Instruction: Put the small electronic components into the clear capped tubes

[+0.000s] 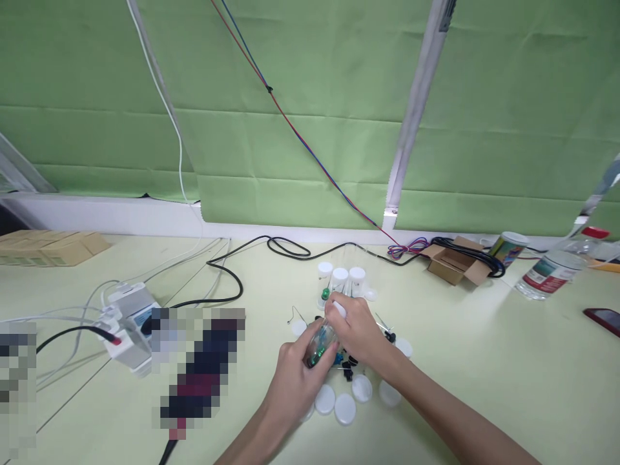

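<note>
My left hand point(293, 378) is wrapped round a small clear vial point(320, 342) with green and dark bits inside, held tilted over the table. My right hand point(356, 329) is closed at the vial's mouth, fingers pinched on a white cap point(339, 309). Just behind the hands stand three clear vials with white caps point(340, 279). Several loose white caps point(345, 407) lie on the table in front of the hands. Small dark components with wire legs point(347, 369) are scattered under and beside the hands.
A white power strip point(126, 323) with plugs and cables sits at the left. A black cable point(232, 274) loops behind. An open cardboard box point(455, 261), a can point(506, 247) and a lying water bottle point(547, 274) are at the right. A red phone point(604, 318) lies far right.
</note>
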Demonstrator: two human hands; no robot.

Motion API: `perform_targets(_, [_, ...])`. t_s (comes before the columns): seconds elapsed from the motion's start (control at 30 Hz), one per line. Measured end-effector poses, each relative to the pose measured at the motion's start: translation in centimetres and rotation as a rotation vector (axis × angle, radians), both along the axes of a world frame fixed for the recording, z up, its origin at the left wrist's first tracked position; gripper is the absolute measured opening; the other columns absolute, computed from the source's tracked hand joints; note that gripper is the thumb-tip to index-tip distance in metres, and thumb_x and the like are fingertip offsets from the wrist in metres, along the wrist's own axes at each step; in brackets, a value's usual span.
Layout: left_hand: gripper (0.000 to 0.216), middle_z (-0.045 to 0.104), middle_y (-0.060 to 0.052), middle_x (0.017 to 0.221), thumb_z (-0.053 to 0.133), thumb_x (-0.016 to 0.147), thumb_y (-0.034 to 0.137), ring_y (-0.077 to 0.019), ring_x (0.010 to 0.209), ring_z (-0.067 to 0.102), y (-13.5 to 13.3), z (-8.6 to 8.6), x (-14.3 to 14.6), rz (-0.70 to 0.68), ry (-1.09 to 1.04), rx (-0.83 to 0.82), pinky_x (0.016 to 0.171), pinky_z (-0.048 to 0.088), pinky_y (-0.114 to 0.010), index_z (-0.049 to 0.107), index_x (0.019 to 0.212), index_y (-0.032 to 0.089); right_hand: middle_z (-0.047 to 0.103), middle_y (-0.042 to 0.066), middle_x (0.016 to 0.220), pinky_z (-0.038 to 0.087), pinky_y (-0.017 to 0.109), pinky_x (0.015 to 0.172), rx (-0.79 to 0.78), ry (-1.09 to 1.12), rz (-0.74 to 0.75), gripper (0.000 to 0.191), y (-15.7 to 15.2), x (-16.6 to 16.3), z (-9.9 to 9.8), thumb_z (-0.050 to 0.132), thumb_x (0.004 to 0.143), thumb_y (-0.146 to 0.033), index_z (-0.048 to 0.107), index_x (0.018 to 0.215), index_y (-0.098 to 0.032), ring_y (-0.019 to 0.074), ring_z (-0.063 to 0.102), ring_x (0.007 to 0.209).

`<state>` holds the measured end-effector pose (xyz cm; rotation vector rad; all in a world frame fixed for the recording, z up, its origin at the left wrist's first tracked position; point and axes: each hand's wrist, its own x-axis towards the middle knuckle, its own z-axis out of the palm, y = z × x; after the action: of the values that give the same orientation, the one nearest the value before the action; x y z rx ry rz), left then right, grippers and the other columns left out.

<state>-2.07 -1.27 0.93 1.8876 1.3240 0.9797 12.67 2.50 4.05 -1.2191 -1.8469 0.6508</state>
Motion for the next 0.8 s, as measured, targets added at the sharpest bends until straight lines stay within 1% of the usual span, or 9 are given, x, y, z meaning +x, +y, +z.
perform_targets(0.2, [0.042,0.026,0.009,0.055,0.052,0.09,0.043,-0.0114,0.051,0.022,0.1,-0.1,0.0,-0.002,0.026,0.017,0.052,0.023,-0.023,0.06,0.121,0.016,0.045,-0.005,0.058,0.03,0.024,0.056,-0.011,-0.005,-0.014,0.021,-0.1,-0.1,0.2,0.041,0.087,-0.019,0.046,0.067,-0.02,0.0118,0.041,0.055])
perform_targets(0.33, [0.037,0.027,0.008,0.055,0.054,0.089,0.044,-0.0117,0.051,0.024,0.1,0.0,0.1,0.022,-0.011,0.007,0.052,0.023,-0.024,0.063,0.112,0.016,0.048,-0.004,0.059,0.033,0.023,0.055,-0.052,0.09,0.013,0.025,-0.2,-0.2,0.6,0.044,0.091,-0.029,0.048,0.068,-0.02,0.0115,0.043,0.056])
perform_targets(0.4, [0.036,0.026,0.008,0.054,0.055,0.087,0.045,-0.0117,0.051,0.024,0.2,-0.1,0.2,0.037,-0.051,-0.013,0.052,0.022,-0.024,0.064,0.108,0.017,0.049,-0.005,0.059,0.034,0.022,0.052,-0.127,0.149,0.062,0.024,-0.3,-0.1,1.0,0.048,0.091,-0.036,0.053,0.074,-0.02,0.0112,0.043,0.054])
perform_targets(0.5, [0.035,0.028,0.008,0.052,0.057,0.086,0.046,-0.0111,0.048,0.027,0.1,-0.2,0.3,0.031,-0.164,-0.089,0.049,0.023,-0.023,0.064,0.106,0.017,0.047,-0.006,0.059,0.031,0.021,0.047,-0.204,0.195,0.12,0.021,-0.4,0.2,1.4,0.058,0.085,-0.042,0.058,0.09,-0.021,0.0097,0.038,0.049])
perform_targets(0.57, [0.035,0.035,0.008,0.05,0.057,0.086,0.046,-0.0104,0.045,0.029,0.0,-0.1,0.4,0.003,-0.256,-0.162,0.046,0.024,-0.022,0.064,0.102,0.017,0.043,-0.008,0.057,0.028,0.021,0.044,-0.208,0.202,0.138,0.025,-0.4,0.3,1.5,0.064,0.081,-0.042,0.059,0.095,-0.021,0.0089,0.033,0.047])
perform_targets(0.63, [0.036,0.041,0.007,0.049,0.056,0.086,0.047,-0.0095,0.041,0.03,-0.2,0.0,0.5,-0.026,-0.319,-0.218,0.043,0.025,-0.022,0.063,0.104,0.016,0.04,-0.008,0.055,0.026,0.02,0.043,-0.214,0.217,0.147,0.024,-0.4,0.3,1.4,0.065,0.08,-0.04,0.06,0.094,-0.021,0.0087,0.032,0.047])
perform_targets(0.73, [0.041,0.044,0.008,0.048,0.053,0.088,0.047,-0.0084,0.038,0.028,-0.3,0.0,0.6,-0.046,-0.328,-0.243,0.041,0.025,-0.022,0.059,0.114,0.016,0.043,-0.007,0.056,0.028,0.02,0.044,-0.221,0.246,0.126,0.017,-0.3,0.1,1.0,0.062,0.082,-0.035,0.06,0.091,-0.02,0.0089,0.035,0.049])
perform_targets(0.8, [0.04,0.043,0.009,0.048,0.052,0.09,0.047,-0.0082,0.038,0.028,-0.3,-0.3,0.6,-0.038,-0.294,-0.234,0.042,0.025,-0.022,0.058,0.116,0.016,0.045,-0.007,0.057,0.03,0.02,0.045,-0.225,0.254,0.113,0.015,-0.2,0.0,0.7,0.06,0.082,-0.033,0.06,0.09,-0.02,0.009,0.036,0.049])
